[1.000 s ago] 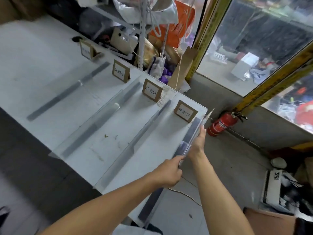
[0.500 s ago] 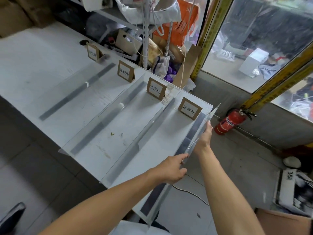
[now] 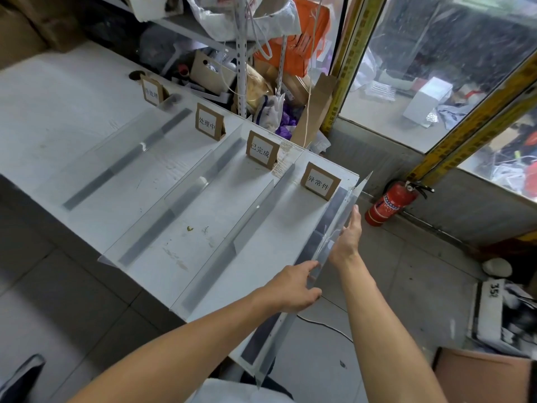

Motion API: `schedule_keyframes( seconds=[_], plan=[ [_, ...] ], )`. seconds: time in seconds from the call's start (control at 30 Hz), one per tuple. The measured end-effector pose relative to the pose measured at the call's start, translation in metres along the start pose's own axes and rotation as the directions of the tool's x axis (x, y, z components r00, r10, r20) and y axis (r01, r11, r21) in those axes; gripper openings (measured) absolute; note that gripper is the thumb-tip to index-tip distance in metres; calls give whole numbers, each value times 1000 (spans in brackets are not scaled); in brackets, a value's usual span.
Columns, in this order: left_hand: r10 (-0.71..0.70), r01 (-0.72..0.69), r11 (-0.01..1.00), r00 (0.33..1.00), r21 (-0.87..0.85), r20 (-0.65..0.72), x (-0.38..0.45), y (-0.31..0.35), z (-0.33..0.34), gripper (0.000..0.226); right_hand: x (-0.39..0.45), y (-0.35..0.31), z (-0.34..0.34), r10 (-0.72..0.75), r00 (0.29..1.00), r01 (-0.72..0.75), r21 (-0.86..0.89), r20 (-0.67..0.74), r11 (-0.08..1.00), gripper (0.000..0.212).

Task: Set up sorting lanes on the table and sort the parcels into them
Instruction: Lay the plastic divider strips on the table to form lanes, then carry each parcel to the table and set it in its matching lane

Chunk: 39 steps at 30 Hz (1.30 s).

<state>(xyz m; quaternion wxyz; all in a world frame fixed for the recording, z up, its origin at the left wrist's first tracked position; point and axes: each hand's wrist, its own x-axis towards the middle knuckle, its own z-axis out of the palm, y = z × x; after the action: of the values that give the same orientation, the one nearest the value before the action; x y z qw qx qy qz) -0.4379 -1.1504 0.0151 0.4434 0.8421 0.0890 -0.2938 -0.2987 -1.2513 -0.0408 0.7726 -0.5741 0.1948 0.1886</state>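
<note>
The table [image 3: 52, 117] is white, scuffed with faint grey marks. The lane dividers [image 3: 186, 199] are clear plastic with dark grey strips along their bases, and so is the divider [image 3: 334, 228] at the table's right edge. Each label card [image 3: 319, 183] is brown cardboard with a white panel bearing black characters. The fire extinguisher [image 3: 389, 203] is red with a black nozzle. The window frame [image 3: 453, 146] is yellow with dark lettering. A bag [image 3: 302, 45] on the shelves is orange. The floor [image 3: 430, 274] is grey.
</note>
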Motion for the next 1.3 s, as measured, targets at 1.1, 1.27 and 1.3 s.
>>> schedule_keyframes(
  seconds=[1.1,1.27,1.3],
  plan=[
    [-26,114,992,632,60,-774,-275,-290,-300,60,-198,108,370,-295,819,541,-833,492,113,73],
    [-252,283,952,503,-118,-827,-346,-389,-354,65,-242,168,491,-136,745,657,-754,653,-24,69],
    [-268,301,944,472,-132,-840,-356,-403,-368,65,-247,173,513,-125,725,679,-733,678,-35,69]
  ],
)
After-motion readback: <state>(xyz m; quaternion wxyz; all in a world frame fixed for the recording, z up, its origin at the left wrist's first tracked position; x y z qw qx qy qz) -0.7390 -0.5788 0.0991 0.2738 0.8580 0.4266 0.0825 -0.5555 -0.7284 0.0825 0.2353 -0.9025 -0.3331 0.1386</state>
